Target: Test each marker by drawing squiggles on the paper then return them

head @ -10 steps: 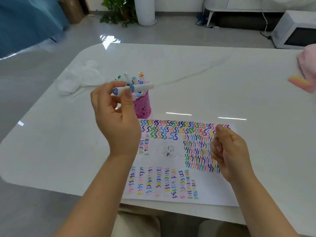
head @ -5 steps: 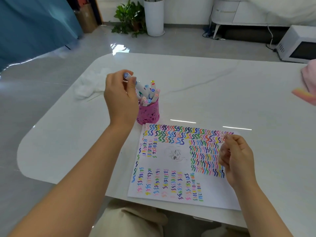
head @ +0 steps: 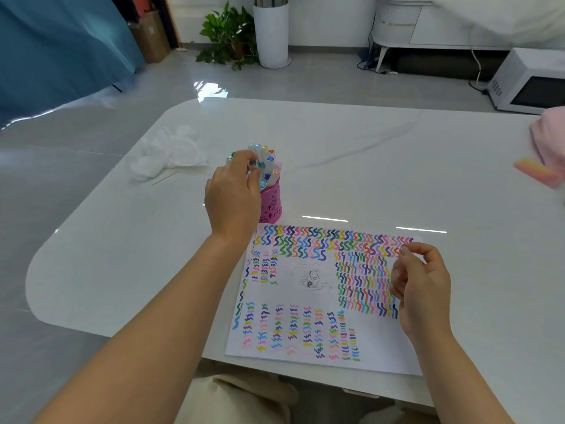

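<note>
My left hand (head: 234, 198) is at the pink cup (head: 271, 206), which stands on the white desk (head: 367, 154) just beyond the top left corner of the paper (head: 379, 347). The cup holds a bundle of capped markers (head: 269, 159), upright or slightly tilted, caps up. My left fingers are curled in among the marker tops and touch them; I cannot tell whether they grip one marker or only rest against the bundle. My right hand (head: 422, 289) hovers over the right part of the paper, fingers loosely curled, with nothing visible in it. The paper lies flat at the near edge of the desk. Coloured squiggles (head: 360, 280) fill its top band, its right block and its lower left area; a small pencil sketch (head: 312, 278) sits in the bare middle. A crumpled white tissue (head: 171, 153) lies on the desk left of the cup, well apart from the paper. A pink cloth (head: 550, 139) lies at the right edge of the desk.
</note>
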